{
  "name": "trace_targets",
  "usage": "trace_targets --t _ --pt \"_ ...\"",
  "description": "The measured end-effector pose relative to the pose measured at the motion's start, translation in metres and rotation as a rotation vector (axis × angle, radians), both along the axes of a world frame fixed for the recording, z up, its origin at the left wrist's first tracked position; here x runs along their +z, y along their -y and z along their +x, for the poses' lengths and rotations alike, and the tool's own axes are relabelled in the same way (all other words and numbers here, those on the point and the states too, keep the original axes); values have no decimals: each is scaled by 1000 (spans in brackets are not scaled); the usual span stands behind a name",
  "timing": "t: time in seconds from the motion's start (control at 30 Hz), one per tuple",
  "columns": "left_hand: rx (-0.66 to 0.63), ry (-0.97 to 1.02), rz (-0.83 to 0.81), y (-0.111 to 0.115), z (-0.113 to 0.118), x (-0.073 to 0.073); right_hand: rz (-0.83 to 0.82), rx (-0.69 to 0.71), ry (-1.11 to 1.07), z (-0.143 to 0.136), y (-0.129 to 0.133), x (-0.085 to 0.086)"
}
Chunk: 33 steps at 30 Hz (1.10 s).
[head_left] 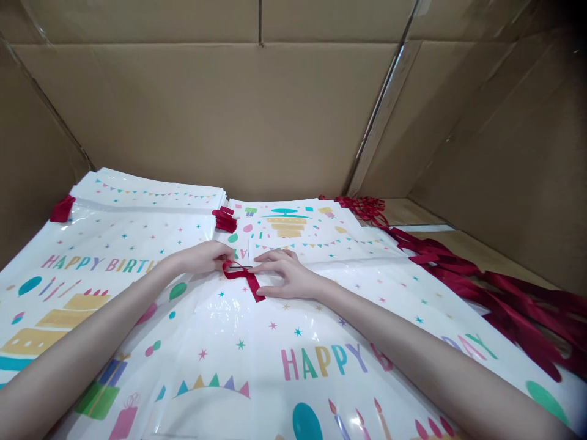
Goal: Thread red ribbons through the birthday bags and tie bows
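A short red ribbon (253, 285) lies looped at the edge of a white, glossy birthday-print bag (321, 318), with one tail hanging toward me. My left hand (208, 256) is closed, its fingertips pinching the loop's left side. From the right, my right hand (291, 278) rests on the bag with thumb and fingers apart. Its fingertips touch the ribbon near the crossing and beside the tail. Beneath the ribbon's crossing shows a thin dark line. Both forearms reach across the printed sheets.
A stack of similar bags (137, 214) with red ribbon handles (224, 219) lies at left. Behind my hands is another printed bag (287, 223). Loose red ribbons (458, 263) trail along the right. Cardboard walls (220, 116) enclose the back and sides.
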<state>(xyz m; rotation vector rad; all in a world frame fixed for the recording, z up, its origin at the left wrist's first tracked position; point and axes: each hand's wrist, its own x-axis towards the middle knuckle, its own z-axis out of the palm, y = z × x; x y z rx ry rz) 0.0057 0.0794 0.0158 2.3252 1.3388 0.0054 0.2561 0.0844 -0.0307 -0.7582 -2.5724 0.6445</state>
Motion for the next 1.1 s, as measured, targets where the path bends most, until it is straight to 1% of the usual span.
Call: trace_targets --t 0.07,0.13,0.17,0.27,0.33,0.43,0.5,0.63,0.7,0.77,0.9,0.93,1.0,1.1 --pt "-17 83 75 3 10 -7 1 -1 8 0 0 0" --pt "-23 123 99 4 14 -9 1 0 10 0 0 0" --pt "-22 116 70 3 14 -8 2 1 10 0 1 1" --pt "-1 38 -95 1 4 3 7 4 14 0 0 2" --pt "18 -17 -140 -1 -3 10 9 7 14 0 0 2" --pt "33 -65 -85 0 -5 11 6 10 -3 0 0 2" --pt "28 -60 -30 3 2 6 1 10 -12 0 0 2" --pt "-1 20 119 7 19 -8 -10 11 -20 0 0 1" --pt "1 54 155 7 21 -11 -11 16 -26 0 1 2" --pt "-1 42 108 5 18 -8 -8 23 -25 0 1 2" --pt "-3 -39 -81 1 3 3 3 14 -16 0 1 2" --pt "4 -47 -91 0 1 4 5 10 -18 0 0 1" --pt "25 -54 -56 1 1 4 8 8 -21 0 0 0" --pt "58 -58 1 1 4 1 13 8 -14 0 -1 -1"
